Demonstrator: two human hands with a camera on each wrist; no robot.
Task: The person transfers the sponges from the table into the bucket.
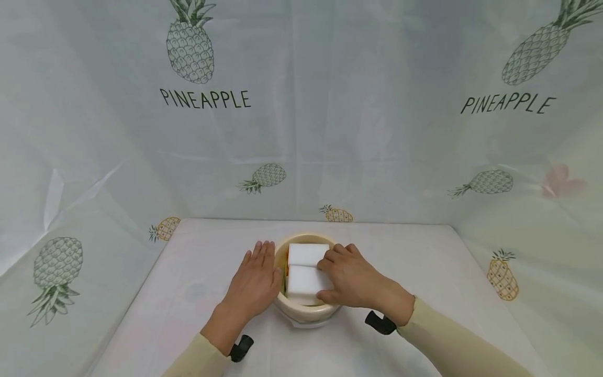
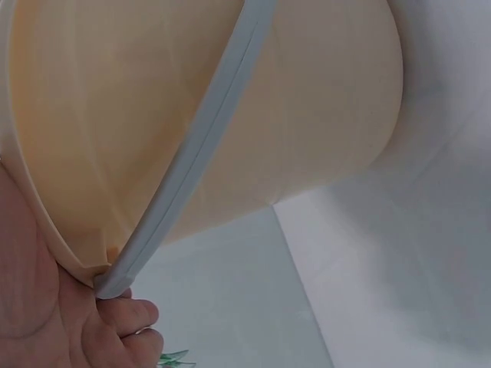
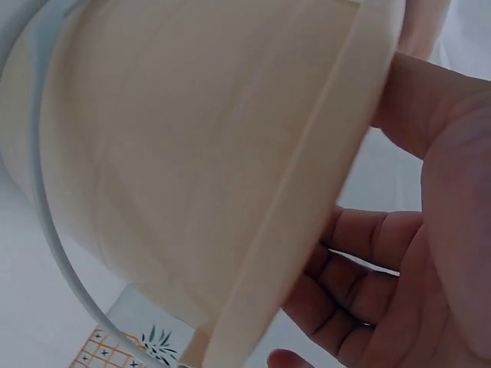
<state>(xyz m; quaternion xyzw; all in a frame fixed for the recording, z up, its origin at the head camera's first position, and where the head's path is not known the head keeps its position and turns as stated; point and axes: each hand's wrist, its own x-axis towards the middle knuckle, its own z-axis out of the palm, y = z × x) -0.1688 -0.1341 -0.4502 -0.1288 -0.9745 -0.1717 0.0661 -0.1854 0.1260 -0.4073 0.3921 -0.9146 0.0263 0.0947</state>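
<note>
A cream bucket (image 1: 308, 314) stands on the table, with two white rectangular blocks (image 1: 308, 254) side by side in its mouth. They look like sponges, though their material cannot be told. Something red and yellow peeks out along their left side. My left hand (image 1: 254, 280) lies against the bucket's left rim, fingers extended. Over the right rim reaches my right hand (image 1: 350, 277), its bent fingers and thumb holding the right side of the nearer white block (image 1: 306, 283). The bucket's grey handle (image 2: 188, 153) hangs down its outer wall. Both wrist views hide the bucket's contents.
A white cloth covers the table (image 1: 188, 293). Pale sheeting (image 1: 358, 136) printed with pineapples rises behind it and at both sides. Each wrist wears a black strap mount, such as the one by the right sleeve (image 1: 380, 322).
</note>
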